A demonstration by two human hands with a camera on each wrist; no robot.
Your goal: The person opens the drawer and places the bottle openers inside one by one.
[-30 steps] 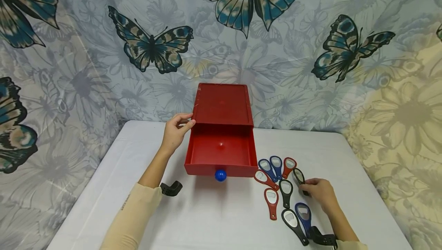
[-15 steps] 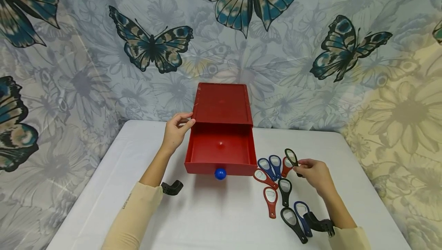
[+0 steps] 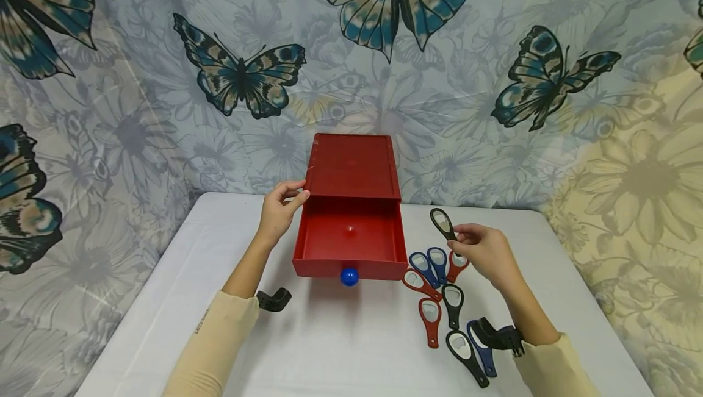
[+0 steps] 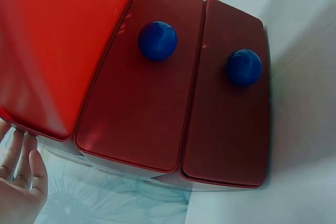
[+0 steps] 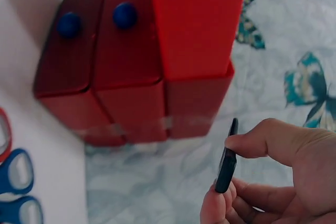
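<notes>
A red drawer cabinet (image 3: 354, 165) stands at the back of the table with its top drawer (image 3: 351, 268) pulled out by a blue knob. Straight fingers of my left hand (image 3: 276, 213) touch the cabinet's left side; the left wrist view shows the same hand (image 4: 21, 177) at its edge. My right hand (image 3: 486, 253) pinches a small black tool (image 3: 442, 222) with an oval head and a handle, raised to the right of the drawer. In the right wrist view the tool (image 5: 227, 163) appears edge-on between thumb and fingers. Its exact kind is unclear.
Several similar oval-headed tools lie right of the drawer: blue ones (image 3: 437, 263), red ones (image 3: 430, 321), black ones (image 3: 453, 305). Two lower drawers (image 4: 142, 93) are shut. A butterfly-patterned cloth (image 3: 439, 141) hangs behind the white table (image 3: 329, 348).
My right hand has lifted the black tool from the group and carried it up, away from me and to the left. My left hand has stayed at the cabinet.
</notes>
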